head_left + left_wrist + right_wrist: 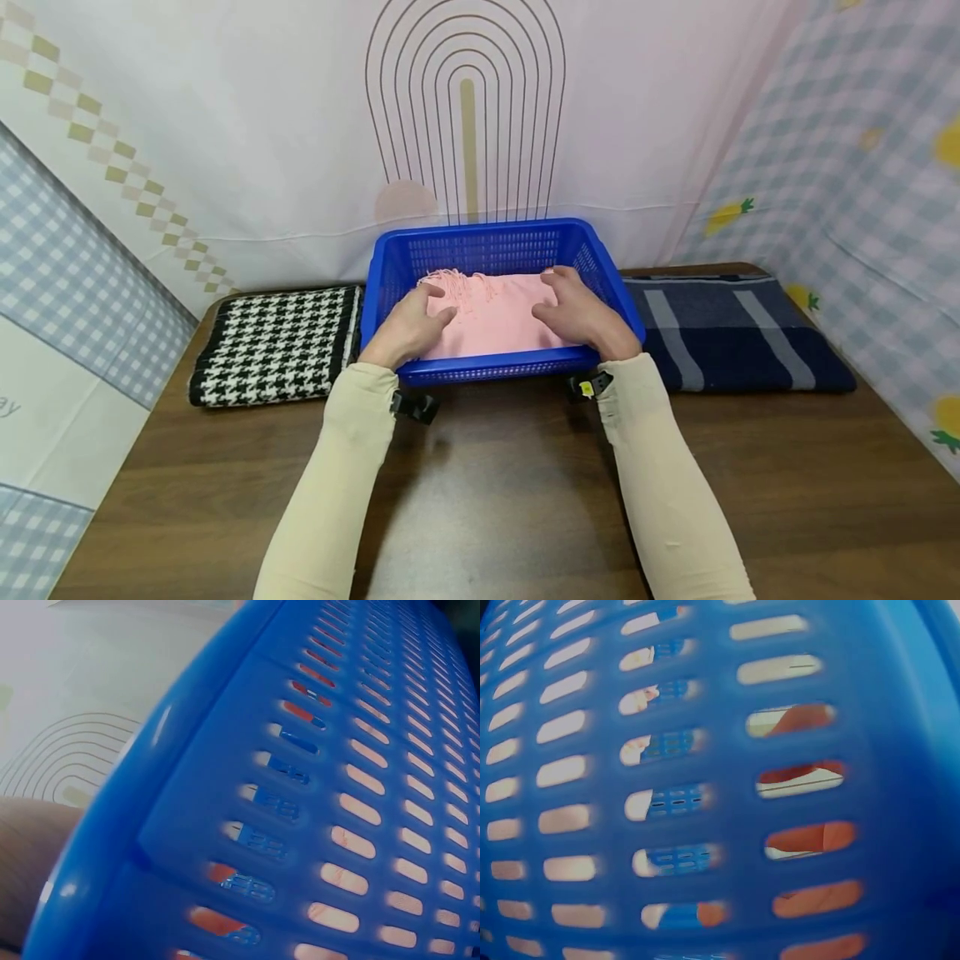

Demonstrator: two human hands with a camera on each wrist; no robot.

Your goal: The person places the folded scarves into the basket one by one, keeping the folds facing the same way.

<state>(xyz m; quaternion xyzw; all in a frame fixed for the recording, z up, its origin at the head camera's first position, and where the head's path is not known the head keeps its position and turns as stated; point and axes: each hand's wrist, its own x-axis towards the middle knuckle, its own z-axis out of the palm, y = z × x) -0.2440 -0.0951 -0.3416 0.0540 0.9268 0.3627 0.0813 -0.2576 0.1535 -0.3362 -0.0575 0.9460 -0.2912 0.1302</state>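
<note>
A folded pink scarf with fringe along its far left part lies inside a blue plastic basket. Over the basket's left end reaches my left hand, its thumb and forefinger spread at the scarf's left side. My right hand is at the scarf's right side, thumb apart from the other fingers. Both hands appear to rest on the scarf, with some fingertips out of sight. Slotted basket wall fills the left wrist view, pink cloth showing through. In the right wrist view, fingers show through the basket's slots.
Left of the basket lies a folded black-and-white houndstooth scarf. A folded navy scarf with grey stripes lies to the right. All stand on a brown wooden table, with a patterned cloth backdrop close behind the basket.
</note>
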